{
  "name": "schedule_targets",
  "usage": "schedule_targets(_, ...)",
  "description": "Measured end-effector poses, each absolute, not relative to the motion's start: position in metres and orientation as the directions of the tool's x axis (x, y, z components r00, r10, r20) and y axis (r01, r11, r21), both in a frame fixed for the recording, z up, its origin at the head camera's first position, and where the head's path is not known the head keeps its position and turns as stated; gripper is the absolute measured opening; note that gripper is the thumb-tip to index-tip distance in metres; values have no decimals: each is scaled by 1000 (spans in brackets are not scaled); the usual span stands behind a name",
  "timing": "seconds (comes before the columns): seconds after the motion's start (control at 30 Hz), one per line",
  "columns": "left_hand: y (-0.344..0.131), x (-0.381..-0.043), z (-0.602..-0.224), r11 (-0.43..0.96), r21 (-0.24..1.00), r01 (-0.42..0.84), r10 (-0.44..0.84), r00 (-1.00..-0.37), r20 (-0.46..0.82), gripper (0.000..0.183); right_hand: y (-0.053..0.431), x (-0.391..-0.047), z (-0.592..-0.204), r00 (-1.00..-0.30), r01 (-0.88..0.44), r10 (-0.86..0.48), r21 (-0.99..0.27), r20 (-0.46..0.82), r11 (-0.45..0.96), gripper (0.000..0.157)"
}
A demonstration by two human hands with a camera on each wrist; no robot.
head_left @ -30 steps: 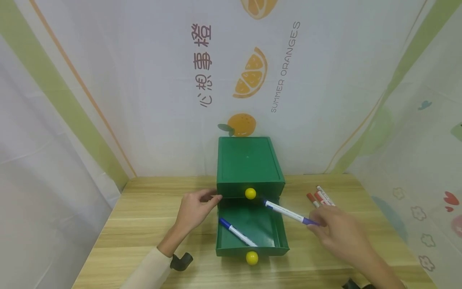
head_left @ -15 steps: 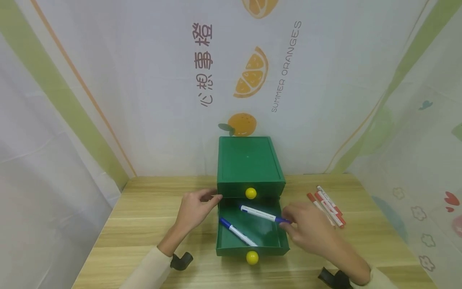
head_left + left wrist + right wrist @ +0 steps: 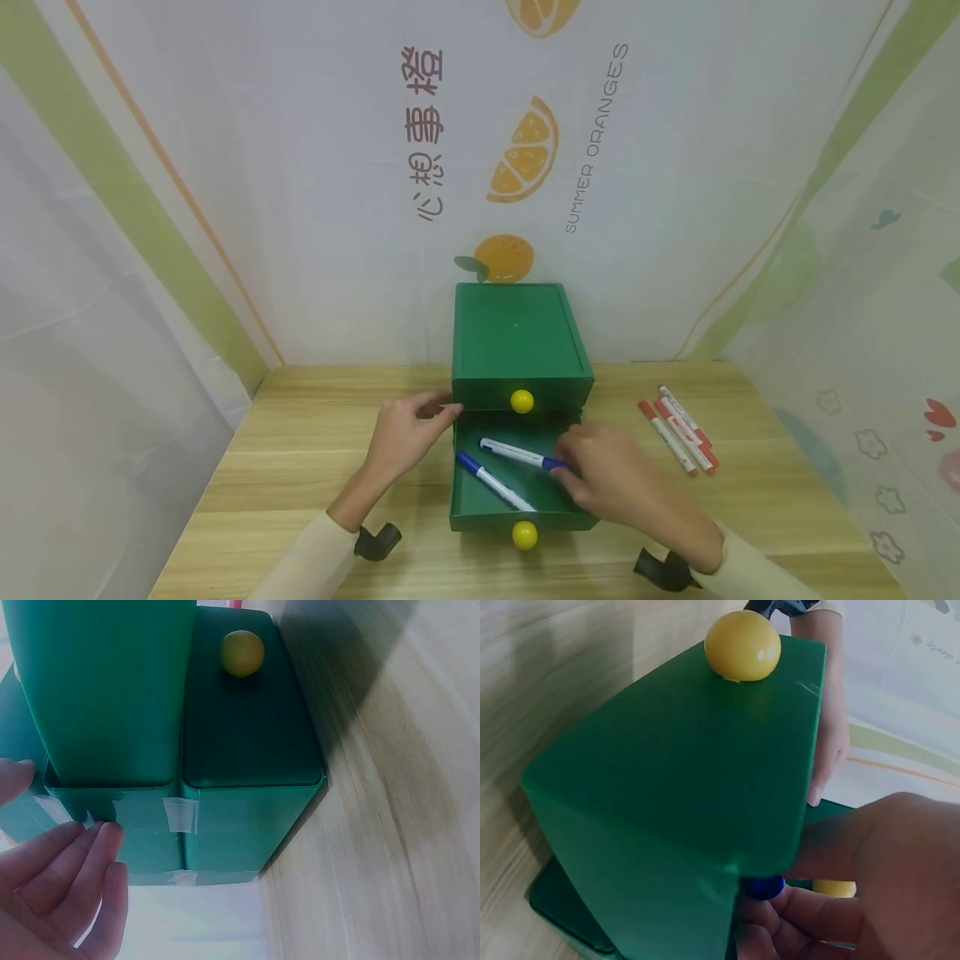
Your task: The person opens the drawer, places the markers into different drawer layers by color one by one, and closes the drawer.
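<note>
My right hand (image 3: 613, 477) pinches a white marker (image 3: 519, 452) by its blue end, inside the pulled-out green drawer (image 3: 465, 523). Only that blue tip shows beside the drawer wall in the right wrist view. A second white marker with a blue cap (image 3: 497, 483) lies slantwise on the drawer floor, just in front of the held one. At the left side of the green drawer cabinet (image 3: 513, 329), my left hand (image 3: 405, 435) rests its fingers, nearly straight; the left wrist view shows the thumb near the upper drawer's front edge.
Several red-and-white markers (image 3: 682, 433) lie on the wooden table (image 3: 300, 467) to the right of the cabinet. Yellow knobs (image 3: 524, 535) stick out from the drawer fronts. Below the pulled-out drawer is a closed one (image 3: 247, 727). A printed curtain (image 3: 337, 250) hangs behind.
My right hand has moved left from beside the cabinet, bringing the marker over and down into the drawer. The left hand has stayed in place.
</note>
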State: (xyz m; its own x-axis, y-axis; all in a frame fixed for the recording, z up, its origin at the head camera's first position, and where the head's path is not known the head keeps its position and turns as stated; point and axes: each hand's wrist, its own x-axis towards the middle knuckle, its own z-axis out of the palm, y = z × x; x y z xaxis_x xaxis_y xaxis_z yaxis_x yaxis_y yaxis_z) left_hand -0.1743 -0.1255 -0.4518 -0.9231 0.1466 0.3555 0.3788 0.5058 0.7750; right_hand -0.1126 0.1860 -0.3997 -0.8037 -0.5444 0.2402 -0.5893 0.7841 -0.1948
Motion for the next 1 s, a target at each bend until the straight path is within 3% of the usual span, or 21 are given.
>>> schedule_targets(0.47, -125, -174, -451, 514, 767, 385, 150, -920, 361, 29, 172, -118, -406, -815, -578, -546, -205, 194, 790, 20)
schedule_targets(1.0, -125, -175, -452, 507, 768, 393, 151, -917, 369, 26, 164, -120, -408, -817, -564, -576, -260, 36, 784, 18)
